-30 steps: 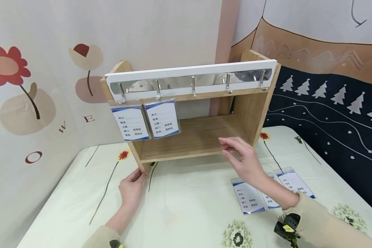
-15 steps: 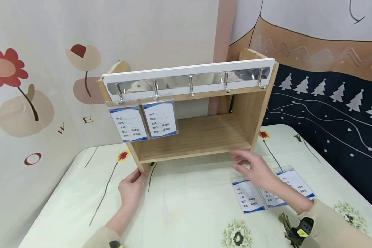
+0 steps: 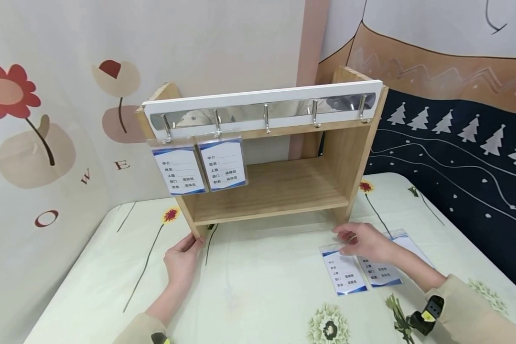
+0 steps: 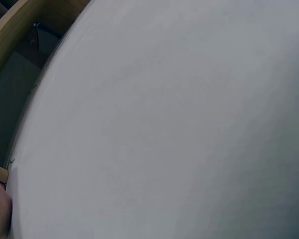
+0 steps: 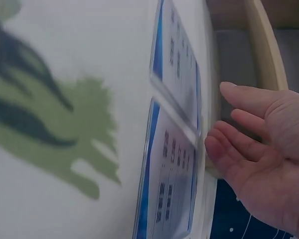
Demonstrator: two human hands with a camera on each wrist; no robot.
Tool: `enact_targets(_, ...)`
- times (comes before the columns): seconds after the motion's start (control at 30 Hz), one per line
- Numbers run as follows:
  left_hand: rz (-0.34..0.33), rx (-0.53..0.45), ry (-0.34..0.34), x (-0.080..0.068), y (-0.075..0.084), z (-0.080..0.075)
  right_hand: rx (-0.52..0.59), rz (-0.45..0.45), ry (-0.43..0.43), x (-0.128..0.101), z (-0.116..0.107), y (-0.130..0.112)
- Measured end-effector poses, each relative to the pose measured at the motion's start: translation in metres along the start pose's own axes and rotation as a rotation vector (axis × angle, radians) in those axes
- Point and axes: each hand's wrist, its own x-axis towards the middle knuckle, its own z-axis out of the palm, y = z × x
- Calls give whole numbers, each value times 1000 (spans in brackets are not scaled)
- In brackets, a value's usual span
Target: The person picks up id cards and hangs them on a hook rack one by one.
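Observation:
A small wooden shelf (image 3: pixel 275 188) stands on the table with a white hook rack (image 3: pixel 309 91) across its upper front. Two clear-sleeved name badges, the outer left badge (image 3: pixel 180 171) and its neighbour (image 3: pixel 222 165), hang from the two leftmost hooks. My left hand (image 3: pixel 182 260) pinches the foot of the shelf's left side; only a bit of it shows in the left wrist view. Over the loose badges at the right, my right hand (image 3: pixel 367 242) hovers, its fingers loosely bent around nothing. It partly covers the left badge (image 3: pixel 346 274), middle badge (image 3: pixel 380 274) and right badge (image 3: pixel 408 242).
The other three hooks, such as the middle hook (image 3: pixel 266 119), carry nothing. A flower-print cloth covers the table (image 3: pixel 258 286). Patterned curtains (image 3: pixel 241 43) close in behind the shelf and on the right. A dark device (image 3: pixel 427 315) is strapped to the right wrist.
My right hand has moved down and to the right, from in front of the shelf to over the loose badges. The left hand has stayed at the shelf's foot.

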Motion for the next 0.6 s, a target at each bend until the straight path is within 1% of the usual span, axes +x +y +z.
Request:
enact_targets(0.1, -1, -8, -5, 0, 0, 0, -29, 11, -17, -1, -2, 2)
enact_targets(0.23, 4, -7, -8, 0, 0, 0, -44, 3, -26, -1, -2, 5)
enact_targets(0.47, -1, 2, -6, 1, 0, 1, -97, -18, -21, 3, 1, 11)
enact_targets(0.6, -9, 4, -7, 0, 0, 1, -113, -13, -30, 6, 2, 11)
